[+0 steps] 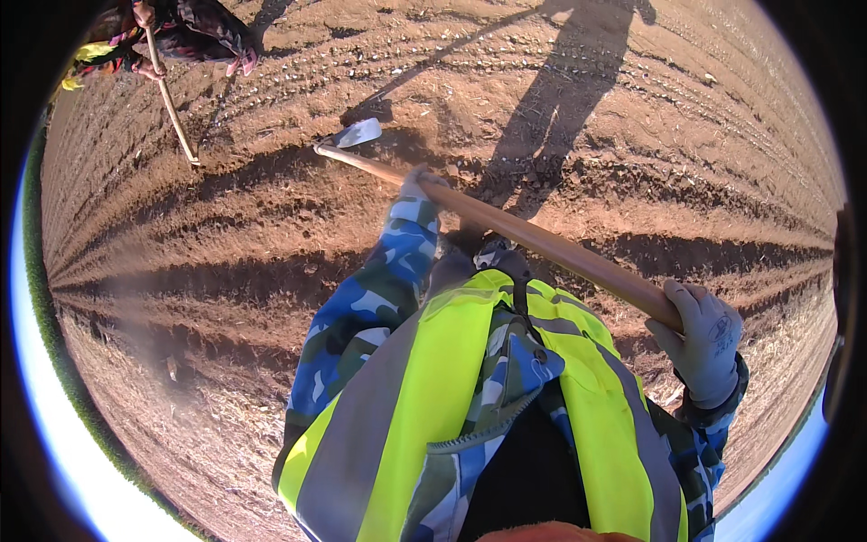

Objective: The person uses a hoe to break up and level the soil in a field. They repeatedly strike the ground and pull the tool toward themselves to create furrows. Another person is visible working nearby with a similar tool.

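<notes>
Both of my hands wear pale grey work gloves and hold the long wooden handle (542, 242) of a hoe, which slants across my front. My left hand (421, 183) wraps the handle partway down toward the head. Near the butt end, my right hand (704, 335) closes around the thick wood. The bright metal hoe blade (359, 133) is at the far left end, over brown tilled soil (305, 183); whether it touches the ground I cannot tell. A blurred shoe (493, 255) shows below my vest.
A co-worker (196, 34) at upper left grips another wooden-handled tool (173, 112), its lower end at the soil. Furrows (223, 278) and ridges run across the field. Small pale pieces (433, 78) lie in rows beyond the blade. My shadow (569, 88) falls ahead.
</notes>
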A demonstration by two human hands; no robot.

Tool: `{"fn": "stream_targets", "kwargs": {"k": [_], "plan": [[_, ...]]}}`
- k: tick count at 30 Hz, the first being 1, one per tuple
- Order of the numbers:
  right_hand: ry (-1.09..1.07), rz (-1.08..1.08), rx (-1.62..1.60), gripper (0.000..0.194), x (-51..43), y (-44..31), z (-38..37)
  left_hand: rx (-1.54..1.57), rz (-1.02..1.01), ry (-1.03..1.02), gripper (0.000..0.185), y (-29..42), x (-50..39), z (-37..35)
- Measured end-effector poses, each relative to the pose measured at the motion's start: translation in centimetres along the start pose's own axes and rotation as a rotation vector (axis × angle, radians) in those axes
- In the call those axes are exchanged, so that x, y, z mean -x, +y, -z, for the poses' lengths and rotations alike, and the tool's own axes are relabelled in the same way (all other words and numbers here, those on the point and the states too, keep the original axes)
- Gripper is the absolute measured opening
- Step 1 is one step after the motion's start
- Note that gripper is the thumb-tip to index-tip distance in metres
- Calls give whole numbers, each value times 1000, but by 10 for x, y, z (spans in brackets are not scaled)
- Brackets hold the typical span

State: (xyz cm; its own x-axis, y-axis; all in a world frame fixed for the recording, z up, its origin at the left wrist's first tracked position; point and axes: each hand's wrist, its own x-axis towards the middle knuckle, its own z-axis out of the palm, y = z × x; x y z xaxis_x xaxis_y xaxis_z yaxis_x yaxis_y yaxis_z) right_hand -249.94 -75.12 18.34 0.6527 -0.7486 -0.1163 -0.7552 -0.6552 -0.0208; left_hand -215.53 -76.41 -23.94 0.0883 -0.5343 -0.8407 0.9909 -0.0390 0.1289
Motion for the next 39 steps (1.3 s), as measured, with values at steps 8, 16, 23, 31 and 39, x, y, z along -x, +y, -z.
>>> {"fn": "stream_targets", "kwargs": {"k": [8, 16, 23, 31, 39], "plan": [[164, 144, -208, 26, -34, -58, -7, -23, -43, -69, 35, 3, 28, 16], [224, 47, -362, 21, -24, -60, -14, -31, -111, -46, 25, 43, 1, 101], [268, 117, -332, 22, -32, -59, -16, -247, -384, 185, 17, 100, 63, 30], [269, 84, -303, 24, -36, -59, -15, -273, -488, 247, 18, 75, 72, 13], [280, 87, -294, 23, -42, -55, -15, -407, -219, 278, 25, 48, 62, 85]]}}
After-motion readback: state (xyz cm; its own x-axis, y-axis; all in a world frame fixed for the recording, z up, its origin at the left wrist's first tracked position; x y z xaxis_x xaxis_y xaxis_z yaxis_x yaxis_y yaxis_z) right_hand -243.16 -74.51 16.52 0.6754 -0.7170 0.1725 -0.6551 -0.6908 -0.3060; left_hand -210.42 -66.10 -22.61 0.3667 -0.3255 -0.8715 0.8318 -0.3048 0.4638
